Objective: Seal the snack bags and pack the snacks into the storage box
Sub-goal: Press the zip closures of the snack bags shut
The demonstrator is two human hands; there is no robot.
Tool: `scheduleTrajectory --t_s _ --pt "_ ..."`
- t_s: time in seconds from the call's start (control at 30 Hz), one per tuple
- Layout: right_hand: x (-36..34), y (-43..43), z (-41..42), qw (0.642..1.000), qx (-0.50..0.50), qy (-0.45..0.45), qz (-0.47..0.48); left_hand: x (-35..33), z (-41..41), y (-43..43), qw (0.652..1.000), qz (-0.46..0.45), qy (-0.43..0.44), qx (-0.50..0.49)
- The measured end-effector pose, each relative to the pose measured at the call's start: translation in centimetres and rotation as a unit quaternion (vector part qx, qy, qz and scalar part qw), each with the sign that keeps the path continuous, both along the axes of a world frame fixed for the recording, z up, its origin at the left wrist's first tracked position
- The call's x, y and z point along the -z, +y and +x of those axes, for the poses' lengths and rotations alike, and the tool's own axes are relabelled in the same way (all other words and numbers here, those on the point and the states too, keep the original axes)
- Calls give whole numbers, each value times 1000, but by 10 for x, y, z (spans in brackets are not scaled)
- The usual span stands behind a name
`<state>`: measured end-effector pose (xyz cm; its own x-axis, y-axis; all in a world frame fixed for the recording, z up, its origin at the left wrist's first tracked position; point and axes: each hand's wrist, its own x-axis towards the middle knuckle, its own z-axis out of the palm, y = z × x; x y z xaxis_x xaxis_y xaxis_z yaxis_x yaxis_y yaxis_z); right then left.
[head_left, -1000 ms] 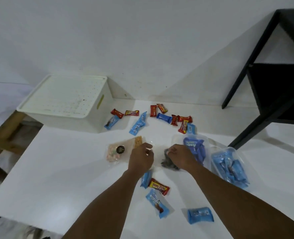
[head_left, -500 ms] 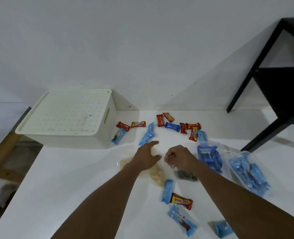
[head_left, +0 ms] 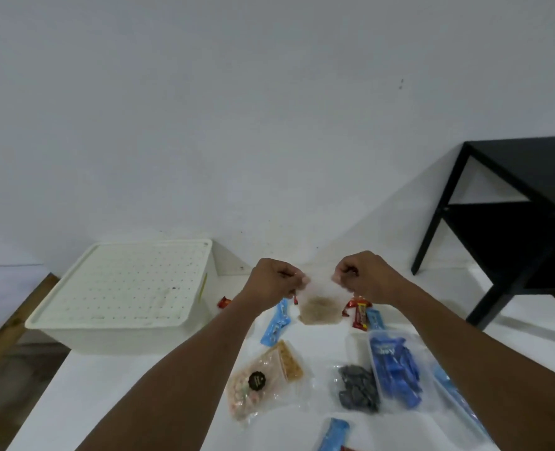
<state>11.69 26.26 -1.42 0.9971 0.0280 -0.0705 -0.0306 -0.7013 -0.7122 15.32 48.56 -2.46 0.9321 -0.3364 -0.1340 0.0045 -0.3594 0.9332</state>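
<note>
Lifted off the table, a clear plastic bag of tan crumbs [head_left: 319, 307] hangs pinched between left hand [head_left: 274, 281] and right hand [head_left: 364, 276]; sealing under way; next, press its top shut, lidded white box [head_left: 123, 294] at nine o'clock.

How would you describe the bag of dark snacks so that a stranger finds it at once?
On the white table, look right of the storage box. The clear bag of dark snacks lies beside the bag of blue packets. Only its contents are grey-black.

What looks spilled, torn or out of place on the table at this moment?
Nothing spilled or torn. Both hands, left hand and right hand, hold a clear bag of tan snacks up by its top corners. The storage box has its lid on, and wrapped snacks lie loose beside it.
</note>
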Motion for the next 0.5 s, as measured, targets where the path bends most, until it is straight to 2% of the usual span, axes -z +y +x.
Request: scheduleTrajectory --t_s 0.07,0.13,0.27,0.4,0.5 --pt "3 -1 -7 999 18 -25 30 -1 -2 -4 1000 -27 -3 -5" --pt "7 -2 -16 992 45 -45 106 0 -4 -9 998 -54 -7 -16" --pt "18 -6 -31 962 96 -19 255 0 -6 -13 997 -81 6 -9" --pt "19 -8 -37 950 98 -17 296 -1 -10 -15 994 -100 46 -9" --pt "11 -10 -34 939 92 -8 332 -1 -9 -13 984 -157 81 -36"
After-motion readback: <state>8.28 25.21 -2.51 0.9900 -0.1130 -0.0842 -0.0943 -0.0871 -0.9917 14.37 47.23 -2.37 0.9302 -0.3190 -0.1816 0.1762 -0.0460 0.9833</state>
